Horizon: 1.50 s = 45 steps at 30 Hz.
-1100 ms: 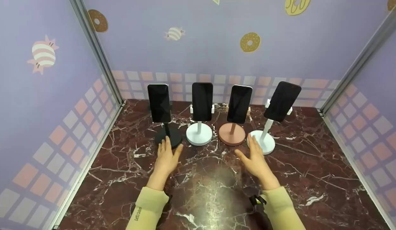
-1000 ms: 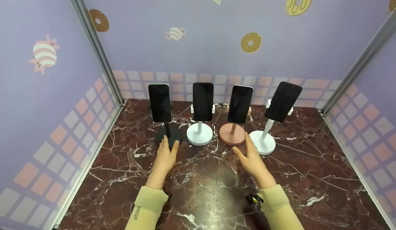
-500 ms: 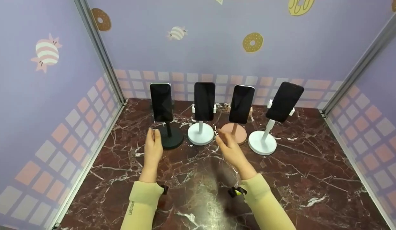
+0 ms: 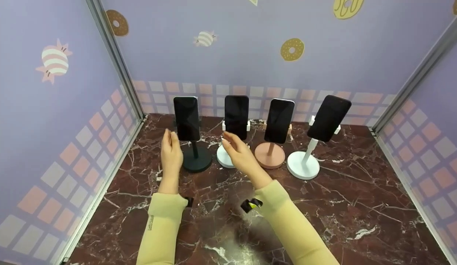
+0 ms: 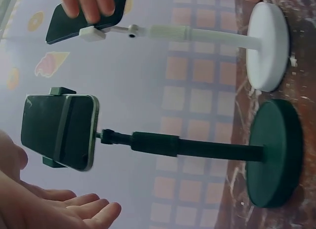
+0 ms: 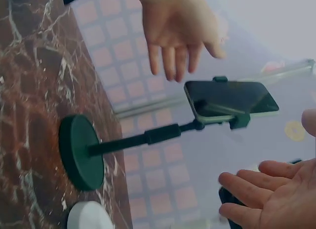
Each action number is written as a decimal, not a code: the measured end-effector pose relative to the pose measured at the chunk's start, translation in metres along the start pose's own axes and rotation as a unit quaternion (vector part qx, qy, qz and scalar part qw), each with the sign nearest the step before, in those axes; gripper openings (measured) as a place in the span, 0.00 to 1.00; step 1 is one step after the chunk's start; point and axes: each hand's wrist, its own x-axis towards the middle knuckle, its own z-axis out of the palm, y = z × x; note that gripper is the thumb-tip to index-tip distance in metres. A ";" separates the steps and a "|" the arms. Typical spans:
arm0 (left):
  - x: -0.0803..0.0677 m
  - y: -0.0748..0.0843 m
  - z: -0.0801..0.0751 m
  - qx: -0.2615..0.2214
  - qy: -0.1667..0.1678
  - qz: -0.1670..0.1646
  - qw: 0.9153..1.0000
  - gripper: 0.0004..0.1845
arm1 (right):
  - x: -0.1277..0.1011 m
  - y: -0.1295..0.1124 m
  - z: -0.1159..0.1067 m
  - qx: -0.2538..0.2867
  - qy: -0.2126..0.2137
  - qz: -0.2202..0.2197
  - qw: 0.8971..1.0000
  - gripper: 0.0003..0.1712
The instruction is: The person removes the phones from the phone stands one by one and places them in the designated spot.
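Four stands each clamp a dark phone; the black stand [image 4: 196, 159] at the left end of the row carries the leftmost phone [image 4: 186, 117]. My left hand [image 4: 171, 154] hovers open just left of it, my right hand [image 4: 239, 156] open with straight fingers before the next phone [image 4: 236, 117] on its white stand [image 4: 224, 157]. Bare marble tabletop [image 4: 361, 191] lies before the row; the left wall [image 4: 48, 121] stands near.

**Almost no readable text**

We find one piece of print only: small dark lettering running along the left sleeve [image 4: 151, 223], at the lower left of the head view. It is too small and blurred for us to read.
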 end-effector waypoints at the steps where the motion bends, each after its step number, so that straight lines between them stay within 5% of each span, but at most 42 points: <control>1: 0.002 0.003 0.001 -0.005 0.004 0.005 1.000 0.30 | 0.004 -0.002 0.003 0.001 0.001 -0.004 1.000 0.30; 10: 0.012 0.014 0.011 -0.001 0.026 0.038 0.999 0.26 | 0.033 -0.015 0.022 0.017 0.015 -0.013 1.000 0.35; 21: 0.019 0.015 0.011 -0.035 0.045 0.063 0.996 0.23 | 0.048 -0.019 0.039 0.055 -0.031 -0.012 0.998 0.33; 30: 0.037 0.010 0.005 -0.002 0.068 0.065 0.996 0.18 | 0.067 -0.019 0.047 0.014 0.007 -0.002 1.000 0.29; 45: 0.042 0.008 0.003 -0.060 0.043 0.042 0.996 0.16 | 0.075 -0.016 0.059 -0.016 0.097 0.011 0.995 0.26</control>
